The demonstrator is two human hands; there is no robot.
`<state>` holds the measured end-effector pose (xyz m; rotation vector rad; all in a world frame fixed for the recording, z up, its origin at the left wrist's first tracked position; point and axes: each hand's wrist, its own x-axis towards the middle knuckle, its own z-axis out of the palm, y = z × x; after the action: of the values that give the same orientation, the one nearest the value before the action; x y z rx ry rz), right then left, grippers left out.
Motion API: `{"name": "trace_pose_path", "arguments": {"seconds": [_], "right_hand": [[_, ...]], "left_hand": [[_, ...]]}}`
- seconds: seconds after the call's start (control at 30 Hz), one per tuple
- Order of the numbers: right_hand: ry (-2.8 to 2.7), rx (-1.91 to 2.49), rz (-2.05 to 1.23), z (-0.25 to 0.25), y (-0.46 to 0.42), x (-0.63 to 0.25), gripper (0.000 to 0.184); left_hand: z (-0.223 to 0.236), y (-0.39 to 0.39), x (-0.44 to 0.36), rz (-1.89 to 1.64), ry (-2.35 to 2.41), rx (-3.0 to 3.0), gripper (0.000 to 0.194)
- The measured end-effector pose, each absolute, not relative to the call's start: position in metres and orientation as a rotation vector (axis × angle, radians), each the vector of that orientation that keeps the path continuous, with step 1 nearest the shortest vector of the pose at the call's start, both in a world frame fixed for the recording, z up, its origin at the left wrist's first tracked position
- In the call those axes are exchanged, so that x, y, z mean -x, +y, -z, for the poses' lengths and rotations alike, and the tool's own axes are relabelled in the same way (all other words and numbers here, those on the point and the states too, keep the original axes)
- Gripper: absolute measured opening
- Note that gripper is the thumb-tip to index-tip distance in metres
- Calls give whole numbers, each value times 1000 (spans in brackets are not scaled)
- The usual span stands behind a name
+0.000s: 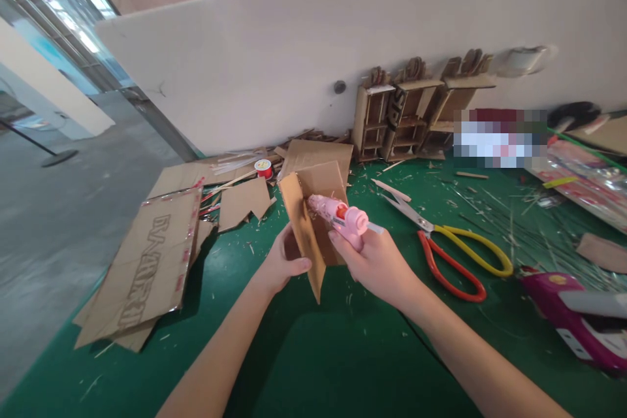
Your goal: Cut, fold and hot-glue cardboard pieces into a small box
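My left hand (285,263) grips a piece of cardboard (304,235) made of panels that meet at an angle, thumb on the near panel's edge. In my right hand (379,268) is a pink hot glue gun (343,219), with a glue stick poking out of its back end. The gun's nozzle points into the inner corner between the cardboard panels; whether the tip touches them cannot be made out. Right of that hand lie scissors (426,227) with one red and one yellow handle, blades partly apart.
Flat cardboard sheets (157,261) lie at the left, near a red thread spool (263,168). Small cardboard shelf units (375,121) stand against the white partition (274,59). A purple device (563,313) sits at the right. Thin scraps litter the green table (294,366).
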<state>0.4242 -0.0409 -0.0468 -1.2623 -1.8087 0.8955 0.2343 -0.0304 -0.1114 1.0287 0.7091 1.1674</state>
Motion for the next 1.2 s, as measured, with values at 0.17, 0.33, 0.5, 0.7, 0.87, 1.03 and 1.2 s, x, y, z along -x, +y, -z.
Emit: {"name": "trace_pose_path", "arguments": {"seconds": [0.17,0.33,0.5,0.7,0.87,1.03,1.2], "right_hand": [[-1818,1249,-910,52,-46,-426,28],[-1799,1224,-945,60,-49,-428,25],[-1816,1222,-916,63,-50,-427,27],[-1859,1170,-941,63,-50,-429,26],[-1823,1185,-945,66,-54,-431,23],[-1840,1197,-976,71,-56,-432,25],[-1866,1224,-966,73,-57,-433,25]], "left_hand": [[112,-29,-233,-1176,713,-1033,80],[110,-29,-234,-1162,695,-1038,80],[109,-29,-235,-1163,673,-1040,79],[107,-29,-235,-1158,700,-1014,81],[103,-30,-236,-1171,685,-995,78],[106,-29,-236,-1183,712,-980,75],[105,-28,-237,-1214,736,-967,70]]}}
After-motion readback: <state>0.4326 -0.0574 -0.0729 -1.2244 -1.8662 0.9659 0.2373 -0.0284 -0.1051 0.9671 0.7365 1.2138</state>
